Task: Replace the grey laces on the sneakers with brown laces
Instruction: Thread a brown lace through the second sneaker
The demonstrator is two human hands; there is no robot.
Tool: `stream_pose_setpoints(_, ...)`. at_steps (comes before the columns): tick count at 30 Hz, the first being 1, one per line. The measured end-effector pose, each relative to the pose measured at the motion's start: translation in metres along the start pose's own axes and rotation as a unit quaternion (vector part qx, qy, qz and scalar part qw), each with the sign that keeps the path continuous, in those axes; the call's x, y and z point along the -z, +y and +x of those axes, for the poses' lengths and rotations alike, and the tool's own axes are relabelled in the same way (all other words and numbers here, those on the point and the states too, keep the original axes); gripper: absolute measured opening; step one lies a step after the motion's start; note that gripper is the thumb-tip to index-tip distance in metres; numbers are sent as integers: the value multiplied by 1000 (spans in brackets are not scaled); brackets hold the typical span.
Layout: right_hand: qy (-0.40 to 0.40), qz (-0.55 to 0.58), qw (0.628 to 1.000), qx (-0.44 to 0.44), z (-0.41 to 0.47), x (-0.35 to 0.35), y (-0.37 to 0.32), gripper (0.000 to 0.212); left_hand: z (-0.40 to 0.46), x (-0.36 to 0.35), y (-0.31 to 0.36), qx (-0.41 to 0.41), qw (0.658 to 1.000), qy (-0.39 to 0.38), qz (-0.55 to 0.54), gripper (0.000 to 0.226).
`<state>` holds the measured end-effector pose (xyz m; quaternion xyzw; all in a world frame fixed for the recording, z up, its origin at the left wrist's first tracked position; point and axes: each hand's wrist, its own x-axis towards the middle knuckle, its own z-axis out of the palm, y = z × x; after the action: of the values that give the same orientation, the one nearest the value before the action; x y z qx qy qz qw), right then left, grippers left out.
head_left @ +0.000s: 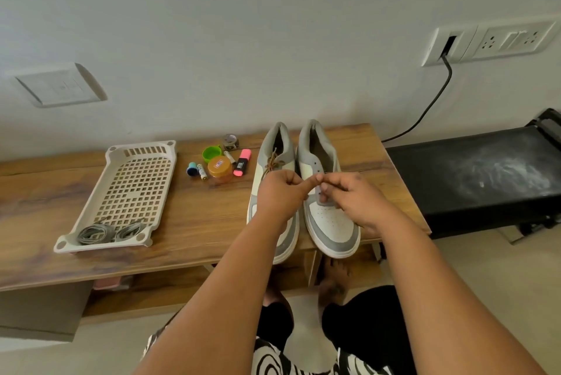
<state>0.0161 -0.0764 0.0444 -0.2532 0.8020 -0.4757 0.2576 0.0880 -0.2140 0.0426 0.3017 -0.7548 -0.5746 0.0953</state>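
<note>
Head view showed two sneakers side by side near the right end of the wooden table [182, 213], toes at its front edge; left sneaker [274, 180] carried a brown lace [272, 162] tied near its top eyelets; right sneaker [326, 192] showed bare eyelets, no lace visible in them. Left hand [280, 195] and right hand [352, 195] met above the right sneaker's eyelet rows, fingers curled and fingertips pinched together; whatever they pinched was too small to make out, presumably the second brown lace. Judgement: step in hand was starting the lacing of the right sneaker; best done by feeding the tip through the lowest eyelet pair first, evening both ends, then crossing upward with steady tension.

Count: two sneakers; one brown lace seen; two grey lace bundles [107, 233] coiled at the front end of one beige perforated tray [139, 177] on the table's left half. Between tray and sneakers, towards the back edge: one orange-lidded jar [219, 166], one green cap [211, 153], one pink highlighter [242, 163], plus a few smaller items.
</note>
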Motion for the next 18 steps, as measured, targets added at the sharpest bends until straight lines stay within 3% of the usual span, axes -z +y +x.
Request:
stream_pose_setpoints(4,103,14,994,-30,6,13,11,15,10,-11,-5,13,999,8,-30,40)
stream_pose_setpoints(7,164,-12,985,-60,9,16,20,11,21,-20,-11,-32,996,36,79,30)
stream_pose_setpoints(9,172,2,982,-82,10,16,24,10,24,-26,-13,-91,970,44,219,30)
stream_pose_setpoints(11,167,-3,981,-102,11,15,25,14,23,-33,-17,-128,947,49,291,36)
stream_pose_setpoints(18,194,-72,971,-121,11,18,25,20,29,-46,-20,-98,944,58,311,54)
